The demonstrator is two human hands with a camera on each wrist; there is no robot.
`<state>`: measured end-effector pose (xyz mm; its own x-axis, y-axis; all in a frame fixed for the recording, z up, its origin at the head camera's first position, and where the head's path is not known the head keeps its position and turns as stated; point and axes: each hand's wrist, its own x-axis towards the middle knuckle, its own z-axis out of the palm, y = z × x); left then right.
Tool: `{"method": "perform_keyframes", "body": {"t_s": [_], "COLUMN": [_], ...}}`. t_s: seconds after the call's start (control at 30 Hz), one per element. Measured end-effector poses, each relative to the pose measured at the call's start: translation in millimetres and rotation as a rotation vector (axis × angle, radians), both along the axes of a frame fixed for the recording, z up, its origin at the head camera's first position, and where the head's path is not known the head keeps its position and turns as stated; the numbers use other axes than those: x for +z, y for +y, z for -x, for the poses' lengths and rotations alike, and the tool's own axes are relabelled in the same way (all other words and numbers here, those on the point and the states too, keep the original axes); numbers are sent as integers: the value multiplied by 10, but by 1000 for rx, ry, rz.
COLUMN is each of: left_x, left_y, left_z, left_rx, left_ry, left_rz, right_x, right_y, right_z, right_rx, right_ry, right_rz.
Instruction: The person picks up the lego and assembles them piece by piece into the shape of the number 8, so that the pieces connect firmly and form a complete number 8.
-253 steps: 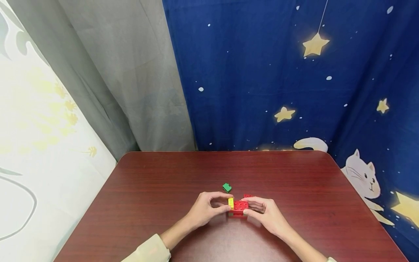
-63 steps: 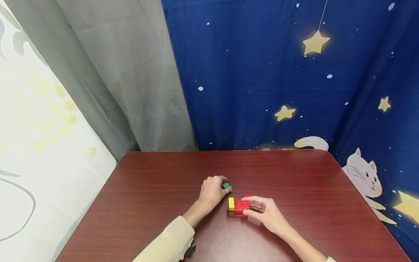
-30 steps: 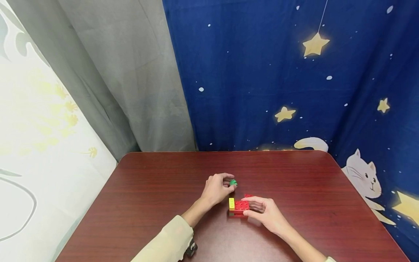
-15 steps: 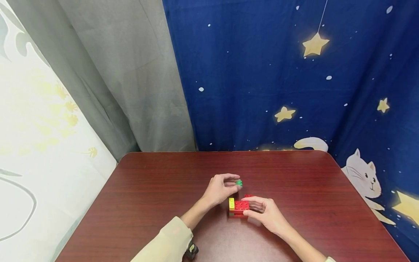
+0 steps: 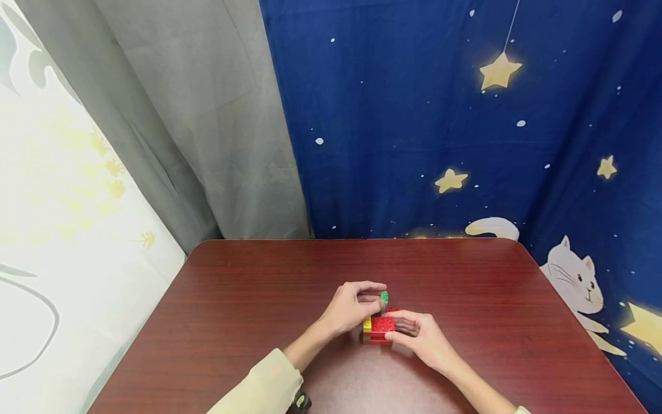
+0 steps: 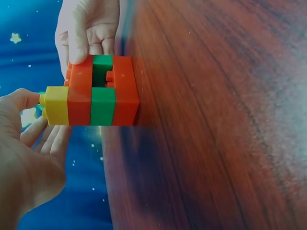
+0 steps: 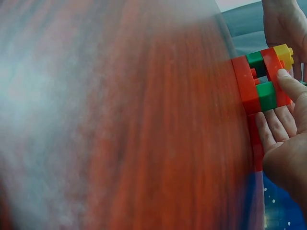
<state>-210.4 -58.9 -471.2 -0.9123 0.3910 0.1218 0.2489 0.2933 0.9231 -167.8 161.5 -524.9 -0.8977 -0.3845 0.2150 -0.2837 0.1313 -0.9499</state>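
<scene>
A built stack of toy building bricks stands on the table, with a studded red brick (image 5: 383,325) on top. In the left wrist view its layers show: a lower red brick (image 6: 125,91), green bricks (image 6: 102,106) with a gap between them, the upper red brick (image 6: 80,100), and a yellow brick (image 6: 57,106) at the left end. My right hand (image 5: 425,338) grips the stack's right end between thumb and fingers. My left hand (image 5: 350,307) pinches a small green brick (image 5: 384,297) just behind and above the stack; its thumb overlaps the yellow brick in the head view.
Another red brick (image 5: 393,310) lies behind the stack, partly covered by the right fingers; it also shows below the stack in the right wrist view. The dark red table (image 5: 248,287) reaches back to grey and blue curtains (image 5: 393,144).
The left hand let go of the yellow brick, reached back, took the green brick from the table and brought it rightward, then toward the stack. The right hand has stayed on the stack.
</scene>
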Motion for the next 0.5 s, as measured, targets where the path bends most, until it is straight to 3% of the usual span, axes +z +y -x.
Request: {"method": "perform_keyframes", "body": {"t_s": [0.17,0.5], "left_x": [-12,-14], "left_y": [4,9], "left_z": [-52,-135], "left_rx": [-38,-54], "left_ry": [3,30], "left_rz": [-29,-50], "right_x": [-7,-12], "right_y": [1,-5], "right_z": [0,2], "right_rx": [-3,19], "right_ry": [12,28], "right_rz": [5,31]}}
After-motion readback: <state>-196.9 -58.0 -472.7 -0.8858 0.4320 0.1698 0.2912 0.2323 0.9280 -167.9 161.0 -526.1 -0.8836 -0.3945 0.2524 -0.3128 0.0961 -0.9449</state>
